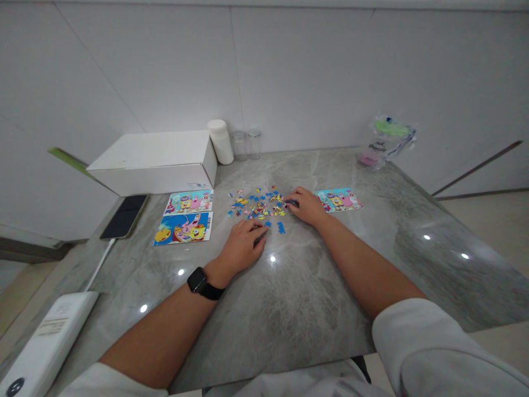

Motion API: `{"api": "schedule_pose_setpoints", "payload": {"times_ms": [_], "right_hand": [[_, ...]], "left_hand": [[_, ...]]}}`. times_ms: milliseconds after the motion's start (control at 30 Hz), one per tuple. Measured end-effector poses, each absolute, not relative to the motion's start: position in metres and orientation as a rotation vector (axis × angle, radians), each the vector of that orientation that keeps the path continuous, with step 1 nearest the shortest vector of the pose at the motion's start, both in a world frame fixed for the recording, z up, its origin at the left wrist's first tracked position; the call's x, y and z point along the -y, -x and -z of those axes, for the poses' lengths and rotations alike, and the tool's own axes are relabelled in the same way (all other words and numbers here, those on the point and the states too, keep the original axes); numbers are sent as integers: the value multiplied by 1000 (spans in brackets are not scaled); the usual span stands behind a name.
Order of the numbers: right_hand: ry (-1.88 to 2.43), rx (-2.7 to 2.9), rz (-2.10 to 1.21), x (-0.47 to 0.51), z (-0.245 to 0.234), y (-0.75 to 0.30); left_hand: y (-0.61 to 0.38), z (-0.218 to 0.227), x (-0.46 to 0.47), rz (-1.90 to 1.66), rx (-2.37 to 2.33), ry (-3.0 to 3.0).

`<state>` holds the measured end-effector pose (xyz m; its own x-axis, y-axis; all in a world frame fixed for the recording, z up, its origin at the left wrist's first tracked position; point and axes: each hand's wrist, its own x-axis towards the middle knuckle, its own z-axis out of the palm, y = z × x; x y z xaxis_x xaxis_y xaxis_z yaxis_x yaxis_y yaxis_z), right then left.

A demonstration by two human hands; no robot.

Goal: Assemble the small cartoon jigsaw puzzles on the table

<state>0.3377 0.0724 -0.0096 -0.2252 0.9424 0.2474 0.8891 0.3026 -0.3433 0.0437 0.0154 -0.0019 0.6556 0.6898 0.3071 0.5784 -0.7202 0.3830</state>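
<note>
The puzzle pieces [259, 209] are lying in a messy pile mid-table [297, 309]. A little blue bit [281, 227] is sitting apart on the near side; most pieces are lying loose. Your left hand [242, 245] is resting near it, your right hand [308, 205] at the pile's right edge. I can't tell if either is pinching anything. Picture cards [184, 229] are lying left and right.

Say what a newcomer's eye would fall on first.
Probably the bright puzzle pieces scattered mid-picture, just beyond the left hand and left of the right hand. Next, the cartoon cards: two left of the pieces, one to the right of the right hand. Then the white box, back left.
</note>
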Motion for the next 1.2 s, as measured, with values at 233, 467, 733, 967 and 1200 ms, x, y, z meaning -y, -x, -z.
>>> {"api": "schedule_pose_setpoints", "payload": {"times_ms": [233, 467, 733, 967, 1200], "right_hand": [[1779, 2093, -97, -77, 11, -348], [1908, 2006, -3, -77, 12, -350], [1684, 2113, -85, -75, 11, -342], [1779, 2117, -73, -79, 15, -344], [1765, 2201, -25, -81, 15, -345]], "left_hand": [[-42, 7, -17, -634, -1048, -2615], [-42, 7, -17, -660, -1062, -2594], [-44, 7, -13, -615, -1084, -2623], [-45, 5, -12, -606, -1091, -2616], [-46, 3, -11, -559, -1112, -2622]]}}
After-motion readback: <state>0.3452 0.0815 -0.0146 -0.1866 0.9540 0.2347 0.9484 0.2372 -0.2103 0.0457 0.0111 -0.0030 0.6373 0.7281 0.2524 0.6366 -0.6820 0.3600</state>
